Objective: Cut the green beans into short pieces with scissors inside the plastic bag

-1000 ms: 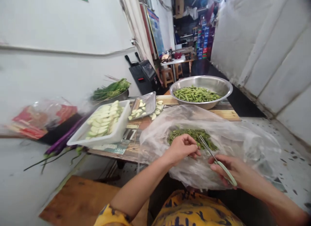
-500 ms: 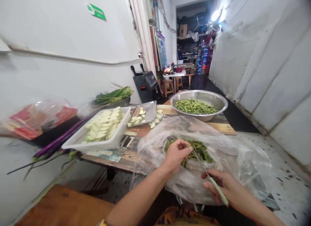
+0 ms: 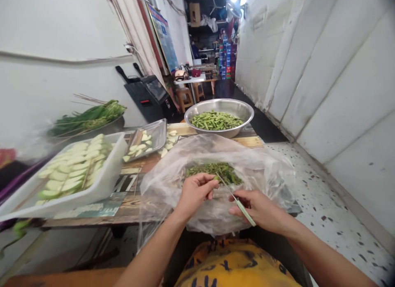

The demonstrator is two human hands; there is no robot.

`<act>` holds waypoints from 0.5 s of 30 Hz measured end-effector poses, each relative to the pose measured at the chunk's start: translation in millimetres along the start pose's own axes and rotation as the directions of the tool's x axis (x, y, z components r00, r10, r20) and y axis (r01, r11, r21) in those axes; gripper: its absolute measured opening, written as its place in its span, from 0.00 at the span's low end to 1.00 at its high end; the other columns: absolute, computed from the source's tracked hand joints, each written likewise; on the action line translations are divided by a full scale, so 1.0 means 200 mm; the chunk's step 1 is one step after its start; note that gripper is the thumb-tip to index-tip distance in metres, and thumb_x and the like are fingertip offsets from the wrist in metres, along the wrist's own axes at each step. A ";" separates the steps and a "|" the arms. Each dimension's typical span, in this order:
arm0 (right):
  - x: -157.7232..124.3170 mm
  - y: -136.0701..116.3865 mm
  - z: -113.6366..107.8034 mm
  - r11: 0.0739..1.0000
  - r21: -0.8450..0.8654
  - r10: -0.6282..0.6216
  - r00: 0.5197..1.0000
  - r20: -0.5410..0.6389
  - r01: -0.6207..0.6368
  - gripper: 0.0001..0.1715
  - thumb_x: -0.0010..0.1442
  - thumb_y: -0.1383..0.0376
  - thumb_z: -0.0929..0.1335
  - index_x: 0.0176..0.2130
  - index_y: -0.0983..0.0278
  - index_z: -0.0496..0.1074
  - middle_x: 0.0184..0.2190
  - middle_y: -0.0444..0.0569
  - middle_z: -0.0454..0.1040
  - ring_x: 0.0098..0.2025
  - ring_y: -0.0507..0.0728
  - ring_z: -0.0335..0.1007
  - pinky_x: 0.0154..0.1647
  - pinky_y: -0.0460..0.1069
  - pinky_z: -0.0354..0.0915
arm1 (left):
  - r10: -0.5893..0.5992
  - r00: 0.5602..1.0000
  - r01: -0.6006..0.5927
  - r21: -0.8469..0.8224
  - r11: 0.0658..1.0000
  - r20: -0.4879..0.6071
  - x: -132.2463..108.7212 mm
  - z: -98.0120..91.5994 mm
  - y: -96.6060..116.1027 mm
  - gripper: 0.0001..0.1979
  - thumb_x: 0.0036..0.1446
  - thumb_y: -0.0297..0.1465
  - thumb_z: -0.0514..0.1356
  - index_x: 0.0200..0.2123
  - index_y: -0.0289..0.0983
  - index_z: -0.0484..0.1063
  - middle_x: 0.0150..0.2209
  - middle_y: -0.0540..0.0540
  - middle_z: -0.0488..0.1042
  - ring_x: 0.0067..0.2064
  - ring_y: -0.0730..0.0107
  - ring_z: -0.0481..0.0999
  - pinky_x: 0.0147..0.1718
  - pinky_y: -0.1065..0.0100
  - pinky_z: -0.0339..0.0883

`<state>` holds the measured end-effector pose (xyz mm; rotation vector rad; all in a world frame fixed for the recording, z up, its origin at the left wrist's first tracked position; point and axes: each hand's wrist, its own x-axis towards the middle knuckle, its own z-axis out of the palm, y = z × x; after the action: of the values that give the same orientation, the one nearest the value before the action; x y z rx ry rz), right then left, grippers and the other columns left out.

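Note:
My left hand [image 3: 195, 191] pinches a green bean [image 3: 216, 178] over a clear plastic bag [image 3: 265, 176] that holds a heap of green beans [image 3: 212, 170]. My right hand [image 3: 261, 209] grips a small knife with a pale green handle [image 3: 245, 209], and its thin blade [image 3: 225, 187] points up toward the bean at my left fingers. Both hands hover above the bag's open mouth, close together, just in front of my lap.
A steel bowl [image 3: 243, 108] of cut beans stands at the table's far end. A white tub [image 3: 105, 184] of sliced pale vegetable sits left, a metal tray [image 3: 159, 135] behind it, long greens [image 3: 89, 116] by the wall. Speckled floor [image 3: 324, 213] lies to the right.
The view has swung right and nearer, so the table's things shifted left. My hands stay over the bag, left fingers now closer to the blade tip.

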<state>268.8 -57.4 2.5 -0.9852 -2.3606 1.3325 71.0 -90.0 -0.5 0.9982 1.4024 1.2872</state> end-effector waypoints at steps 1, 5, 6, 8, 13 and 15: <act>0.00 0.00 0.00 1.000 0.011 0.005 1.000 0.008 -0.005 0.16 0.56 0.54 0.67 0.35 0.65 0.73 0.24 0.44 0.66 0.26 0.51 0.59 0.25 0.44 0.55 | -0.007 1.000 0.006 0.011 1.000 0.012 0.00 0.00 0.00 0.13 0.43 0.37 0.66 0.27 0.32 0.72 0.18 0.52 0.70 0.15 0.82 0.61 0.15 0.76 0.51; 0.00 -0.01 0.00 0.995 0.086 0.037 0.999 0.038 -0.040 0.17 0.56 0.54 0.68 0.37 0.66 0.72 0.22 0.42 0.64 0.25 0.50 0.59 0.23 0.43 0.54 | -0.024 0.998 0.023 0.016 1.000 0.050 -0.01 0.02 -0.01 0.13 0.44 0.37 0.66 0.25 0.33 0.70 0.19 0.51 0.71 0.15 0.82 0.62 0.14 0.76 0.51; 0.01 -0.01 0.00 0.992 0.114 0.044 0.998 0.055 -0.050 0.17 0.56 0.54 0.68 0.37 0.66 0.72 0.21 0.42 0.63 0.24 0.50 0.59 0.22 0.43 0.54 | -0.028 0.998 0.027 0.009 1.000 0.055 -0.01 0.02 -0.01 0.13 0.44 0.37 0.66 0.25 0.33 0.70 0.20 0.51 0.72 0.15 0.82 0.62 0.14 0.77 0.50; 0.01 -0.02 0.00 0.978 0.191 0.064 0.992 0.105 -0.083 0.17 0.56 0.54 0.68 0.37 0.67 0.71 0.20 0.41 0.62 0.22 0.49 0.59 0.21 0.43 0.55 | -0.040 0.997 0.040 -0.010 0.999 0.059 -0.01 0.03 -0.01 0.14 0.44 0.37 0.66 0.26 0.33 0.69 0.21 0.51 0.72 0.15 0.83 0.62 0.13 0.77 0.50; 0.02 -0.01 0.00 0.939 0.305 0.099 0.974 0.203 -0.160 0.17 0.58 0.54 0.66 0.35 0.66 0.68 0.19 0.41 0.62 0.20 0.49 0.61 0.19 0.42 0.56 | -0.088 0.994 0.087 0.009 0.996 0.059 -0.02 0.04 -0.02 0.15 0.44 0.39 0.65 0.25 0.32 0.70 0.18 0.52 0.70 0.14 0.83 0.60 0.14 0.77 0.49; 0.02 0.01 0.00 0.957 0.260 0.089 0.982 0.168 -0.131 0.16 0.57 0.55 0.67 0.29 0.66 0.66 0.18 0.41 0.61 0.20 0.49 0.61 0.19 0.42 0.56 | -0.099 0.993 0.097 0.036 0.995 0.065 -0.02 0.04 -0.02 0.15 0.44 0.39 0.65 0.23 0.32 0.69 0.16 0.53 0.68 0.14 0.83 0.59 0.14 0.77 0.49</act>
<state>265.9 -54.7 0.4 -0.9737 -2.1746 1.7774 80.2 -92.4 -4.2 0.9730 1.4079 1.1529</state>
